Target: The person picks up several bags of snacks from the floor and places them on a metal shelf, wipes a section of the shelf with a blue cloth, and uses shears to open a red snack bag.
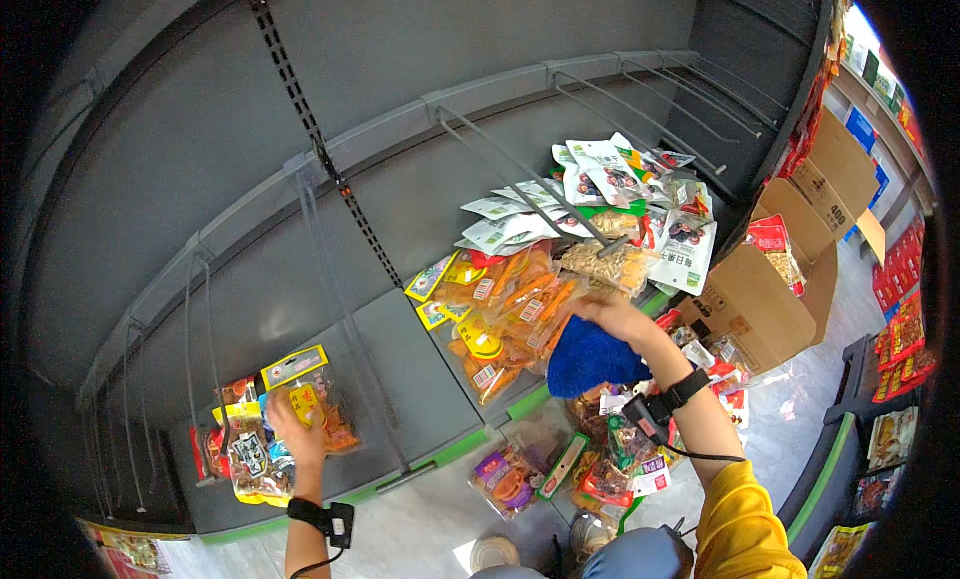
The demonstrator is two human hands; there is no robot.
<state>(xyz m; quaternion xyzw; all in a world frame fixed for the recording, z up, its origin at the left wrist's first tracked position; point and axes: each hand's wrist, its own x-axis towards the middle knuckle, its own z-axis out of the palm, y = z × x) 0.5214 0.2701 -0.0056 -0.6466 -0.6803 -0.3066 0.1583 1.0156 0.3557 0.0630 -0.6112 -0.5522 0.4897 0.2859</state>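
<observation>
My left hand (pixel 296 425) rests on a clear snack packet with a yellow header (pixel 334 410) at the left of the grey shelf; whether its fingers grip the packet cannot be seen. Beside it lies a brown snack bag with a yellow border (pixel 253 463). My right hand (pixel 611 316), somewhat blurred, is over the right part of the shelf, above a blue cloth (pixel 592 361) and next to orange dried-snack packets (pixel 517 301). Close by are a clear bag of pale pieces (pixel 604 264) and a heap of white pouches (pixel 600 170).
Metal display hooks (pixel 525 189) jut out over the shelf. An open cardboard box (pixel 765 301) holding a red packet stands at the right. Mixed snack bags (pixel 607 466) lie on the floor near my shoes (pixel 495 553). The shelf has a green front edge (pixel 300 508).
</observation>
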